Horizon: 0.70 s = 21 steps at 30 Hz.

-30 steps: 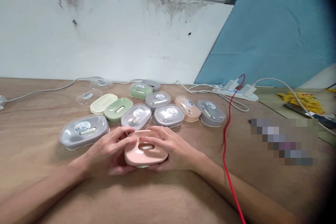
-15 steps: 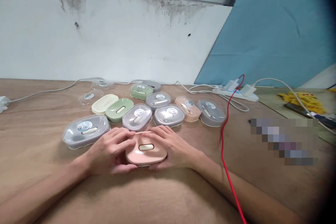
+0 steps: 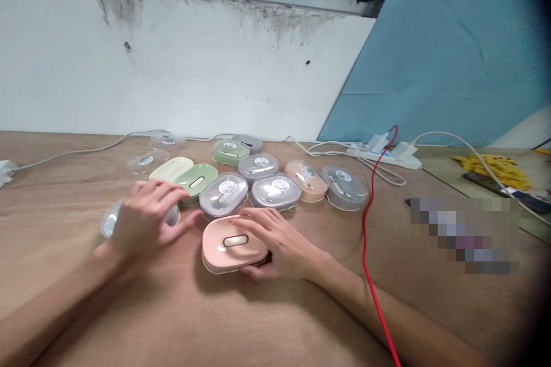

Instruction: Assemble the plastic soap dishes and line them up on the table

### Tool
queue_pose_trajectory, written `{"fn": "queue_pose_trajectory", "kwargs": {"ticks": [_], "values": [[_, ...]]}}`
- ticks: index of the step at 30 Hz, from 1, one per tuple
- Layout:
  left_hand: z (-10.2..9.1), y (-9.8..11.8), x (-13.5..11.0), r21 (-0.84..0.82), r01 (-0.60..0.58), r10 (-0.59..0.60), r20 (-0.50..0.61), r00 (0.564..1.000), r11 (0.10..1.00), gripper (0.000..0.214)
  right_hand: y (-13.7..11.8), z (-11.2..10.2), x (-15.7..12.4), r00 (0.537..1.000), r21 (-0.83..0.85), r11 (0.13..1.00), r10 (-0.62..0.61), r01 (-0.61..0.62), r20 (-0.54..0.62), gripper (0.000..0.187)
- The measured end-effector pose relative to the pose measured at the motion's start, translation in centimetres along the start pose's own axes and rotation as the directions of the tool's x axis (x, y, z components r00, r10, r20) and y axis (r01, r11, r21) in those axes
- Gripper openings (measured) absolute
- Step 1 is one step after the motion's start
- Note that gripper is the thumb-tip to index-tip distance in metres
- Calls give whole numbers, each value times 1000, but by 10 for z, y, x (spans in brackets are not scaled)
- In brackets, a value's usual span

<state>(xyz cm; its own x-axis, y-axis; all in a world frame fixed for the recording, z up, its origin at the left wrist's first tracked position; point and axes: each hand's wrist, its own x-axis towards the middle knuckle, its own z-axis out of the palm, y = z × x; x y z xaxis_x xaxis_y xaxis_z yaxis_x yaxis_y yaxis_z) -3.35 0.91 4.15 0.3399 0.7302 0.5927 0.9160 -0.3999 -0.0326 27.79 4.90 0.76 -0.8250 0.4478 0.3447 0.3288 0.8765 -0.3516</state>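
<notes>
Several lids point(image 3: 158, 160) behind the held pink box point(image 3: 235, 252) bear unreadable labels point(image 3: 280, 185).

- Grey box point(image 3: 110, 219), toward surface's point(image 3: 142, 321) left edge: largely hidden by left hand point(image 3: 144, 212).
- Pink box point(image 3: 219, 255): right end behind right hand point(image 3: 282, 246).
- Object point(image 3: 462, 236) near right edge: pixelated.
- Lid label point(image 3: 165, 138), back edge: print too small.

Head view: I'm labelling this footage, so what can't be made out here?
In the head view:
Leftmost gray box: middle hidden by the left hand.
Pink box: right end partly covered by the right hand.
Lid stickers: print too small.
Pixelated patch: contents masked.
</notes>
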Motion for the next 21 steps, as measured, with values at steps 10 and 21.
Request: {"fn": "queue_pose_trajectory", "kwargs": {"ticks": [10, 21], "values": [[3, -75, 13, 45, 524, -481, 470, 740, 851, 54, 0, -1, 2, 999, -29, 999, -25, 25, -23, 82], [1, -73, 12, -15, 545, -464, 506, 727, 838, 55, 0, -1, 1, 999, -14, 1000, -25, 25, -22, 82]]}}
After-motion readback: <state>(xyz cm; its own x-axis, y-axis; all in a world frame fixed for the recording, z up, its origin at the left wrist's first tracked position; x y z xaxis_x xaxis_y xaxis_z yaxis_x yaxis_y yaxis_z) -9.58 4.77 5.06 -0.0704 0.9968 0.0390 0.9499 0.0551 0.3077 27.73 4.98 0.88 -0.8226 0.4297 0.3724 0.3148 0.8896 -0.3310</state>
